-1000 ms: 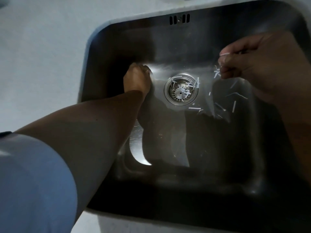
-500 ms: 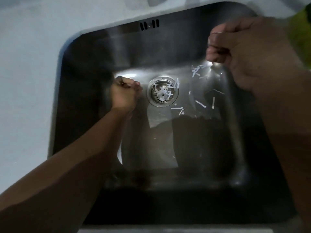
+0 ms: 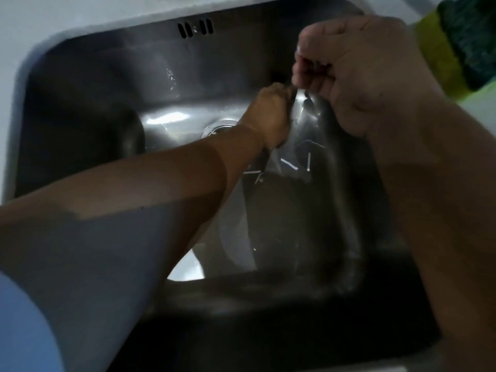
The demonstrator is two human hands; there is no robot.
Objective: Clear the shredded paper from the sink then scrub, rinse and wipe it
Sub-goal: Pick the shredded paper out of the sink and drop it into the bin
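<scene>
Steel sink (image 3: pixel 107 76) in a white counter (image 3: pixel 40 22), both hands over the basin.
White paper strips (image 3: pixel 288 164) show low behind the clear bag (image 3: pixel 304 124). The left hand (image 3: pixel 271 116) is curled at the bag's edge, contents unclear. The right hand (image 3: pixel 357 73) pinches its top.

One sink (image 3: pixel 107 76), two hands (image 3: pixel 271 116) (image 3: pixel 362 71), one clear bag (image 3: pixel 303 122), four paper shreds (image 3: pixel 289 164).
</scene>
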